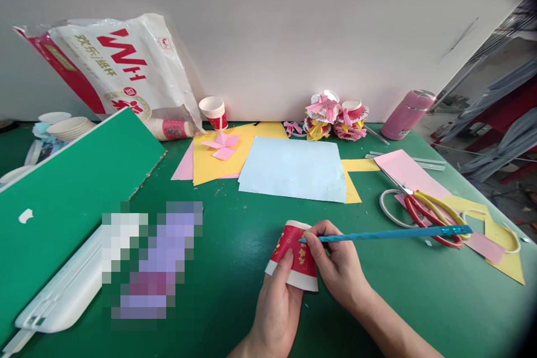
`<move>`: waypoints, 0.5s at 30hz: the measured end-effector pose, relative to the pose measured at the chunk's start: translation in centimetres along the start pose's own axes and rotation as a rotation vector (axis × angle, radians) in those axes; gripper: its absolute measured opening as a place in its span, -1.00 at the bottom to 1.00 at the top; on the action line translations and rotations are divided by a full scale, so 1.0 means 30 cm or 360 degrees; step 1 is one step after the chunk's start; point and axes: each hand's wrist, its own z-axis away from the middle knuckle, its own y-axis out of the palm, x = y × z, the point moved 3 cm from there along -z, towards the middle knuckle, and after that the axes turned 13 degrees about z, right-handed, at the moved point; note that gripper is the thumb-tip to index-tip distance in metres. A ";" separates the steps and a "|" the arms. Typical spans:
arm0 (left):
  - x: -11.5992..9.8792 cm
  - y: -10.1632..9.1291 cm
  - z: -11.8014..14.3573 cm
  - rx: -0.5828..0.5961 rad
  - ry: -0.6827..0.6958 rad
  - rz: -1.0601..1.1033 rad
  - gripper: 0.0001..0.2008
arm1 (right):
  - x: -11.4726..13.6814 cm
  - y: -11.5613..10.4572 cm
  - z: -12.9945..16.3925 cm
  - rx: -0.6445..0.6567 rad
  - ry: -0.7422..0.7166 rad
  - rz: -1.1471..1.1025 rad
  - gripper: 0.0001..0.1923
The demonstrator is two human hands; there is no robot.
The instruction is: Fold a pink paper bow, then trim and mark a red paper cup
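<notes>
My left hand (277, 305) grips a red and white paper cup (293, 254) that lies on its side just above the green table (235, 251). My right hand (335, 263) holds a long blue pen (394, 233), its tip touching the cup's red wall near the rim. The pen's shaft runs off to the right, over the red-handled scissors (428, 213).
Light blue (293, 168), yellow and pink paper sheets lie behind the cup. Decorated paper cups (335, 114), a pink bottle (406, 114) and a plastic bag (113, 70) stand along the wall. A green board (71, 196) and a white case (62, 296) sit at left.
</notes>
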 end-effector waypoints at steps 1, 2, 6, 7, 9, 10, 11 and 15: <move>0.000 0.000 0.000 -0.0004 0.0002 0.0003 -0.74 | 0.001 -0.001 0.000 -0.0001 -0.0008 0.0016 -0.80; 0.000 0.001 0.000 -0.0010 0.0000 0.0004 -0.75 | 0.001 -0.002 -0.001 -0.0008 -0.0012 0.0034 -0.79; -0.002 -0.002 -0.001 -0.0057 -0.0014 0.0000 -0.76 | -0.002 -0.010 0.000 -0.0013 0.0011 0.0042 -0.77; -0.003 -0.003 -0.001 -0.0066 -0.0010 -0.0007 -0.76 | -0.006 -0.011 0.001 -0.0009 0.0028 0.0013 -0.76; -0.004 -0.004 0.000 -0.0082 0.0020 -0.0025 -0.75 | -0.018 -0.014 0.002 0.0018 0.0082 -0.0119 -0.75; -0.006 -0.004 0.000 -0.0093 0.0045 -0.0035 -0.74 | -0.026 -0.017 0.001 0.0018 0.0123 -0.0216 -0.75; -0.008 -0.004 0.001 -0.0114 0.0071 -0.0042 -0.74 | -0.035 -0.020 0.000 -0.0002 0.0167 -0.0321 -0.76; -0.018 0.007 0.012 -0.0226 0.0131 0.0014 -0.71 | -0.063 -0.046 -0.010 -0.0313 0.0264 -0.0634 -0.82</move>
